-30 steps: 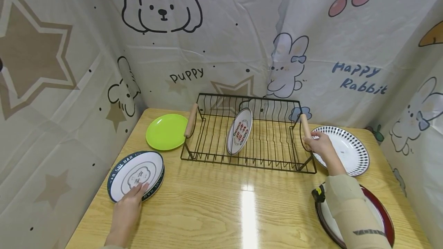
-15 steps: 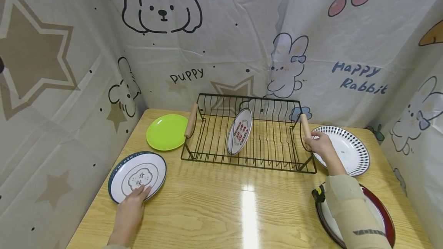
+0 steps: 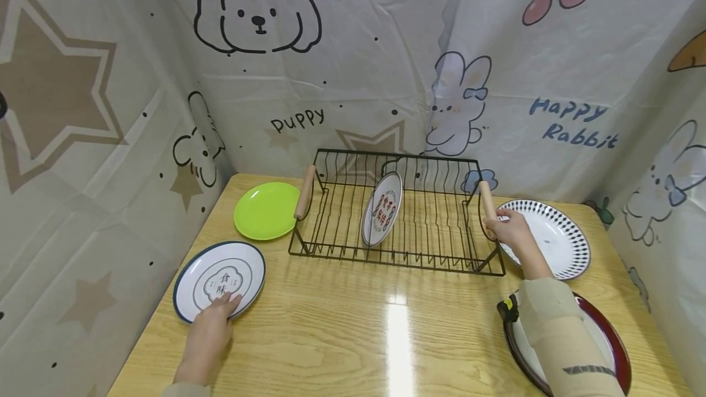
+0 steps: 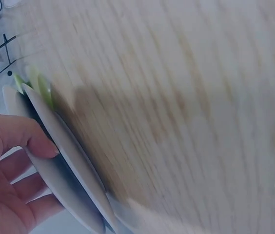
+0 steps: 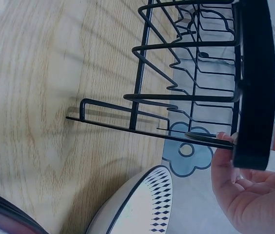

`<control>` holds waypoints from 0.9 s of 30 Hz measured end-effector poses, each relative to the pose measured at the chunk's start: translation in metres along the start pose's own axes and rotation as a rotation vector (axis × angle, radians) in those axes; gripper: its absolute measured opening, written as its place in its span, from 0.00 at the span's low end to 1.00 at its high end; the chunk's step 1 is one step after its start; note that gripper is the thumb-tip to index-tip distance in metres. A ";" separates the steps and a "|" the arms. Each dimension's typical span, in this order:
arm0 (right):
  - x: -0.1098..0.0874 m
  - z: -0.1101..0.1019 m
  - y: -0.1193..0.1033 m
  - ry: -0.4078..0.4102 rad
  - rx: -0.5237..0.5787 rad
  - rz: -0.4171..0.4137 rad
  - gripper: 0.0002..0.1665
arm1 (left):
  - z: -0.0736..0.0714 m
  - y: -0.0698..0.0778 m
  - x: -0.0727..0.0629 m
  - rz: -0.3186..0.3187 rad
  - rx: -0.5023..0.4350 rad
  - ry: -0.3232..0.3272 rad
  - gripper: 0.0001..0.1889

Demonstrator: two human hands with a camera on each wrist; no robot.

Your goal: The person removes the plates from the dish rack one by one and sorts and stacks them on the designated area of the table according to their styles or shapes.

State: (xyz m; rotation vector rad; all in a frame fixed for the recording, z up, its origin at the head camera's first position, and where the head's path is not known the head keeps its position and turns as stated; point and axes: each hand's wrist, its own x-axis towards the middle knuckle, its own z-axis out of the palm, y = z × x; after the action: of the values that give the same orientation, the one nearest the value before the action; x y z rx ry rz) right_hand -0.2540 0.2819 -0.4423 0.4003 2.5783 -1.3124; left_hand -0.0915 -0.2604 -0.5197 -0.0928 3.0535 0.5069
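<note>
At the table's left, my left hand (image 3: 209,329) pinches the near edge of a white plate (image 3: 198,271) with a thin blue rim and black characters. In the left wrist view, the thumb goes into the gap under this plate, with a second plate (image 4: 75,151) close below it. My right hand (image 3: 513,230) grips the right wooden handle (image 3: 486,200) of a black wire dish rack (image 3: 397,266). A white plate with red characters (image 3: 384,210) stands tilted in the rack's slots.
A lime green plate (image 3: 265,210) lies left of the rack. Right of it is a white plate with a black diamond rim (image 3: 551,238). Under the right forearm lies a dark red-rimmed plate (image 3: 612,336). A printed cloth (image 3: 353,66) hangs behind the table.
The top plate has moved slightly right and now covers the lettered dark blue rim seen earlier. My left hand has shifted slightly right with it. The right hand keeps its place on the handle.
</note>
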 end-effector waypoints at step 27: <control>-0.001 -0.001 0.000 0.003 0.002 0.000 0.35 | -0.011 0.001 0.011 -0.012 -0.012 -0.187 0.24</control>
State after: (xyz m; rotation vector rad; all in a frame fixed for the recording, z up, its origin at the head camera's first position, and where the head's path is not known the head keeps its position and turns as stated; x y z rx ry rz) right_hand -0.2534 0.2827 -0.4410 0.4028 2.5794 -1.3154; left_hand -0.1027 -0.2633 -0.5094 -0.0608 2.8660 0.5018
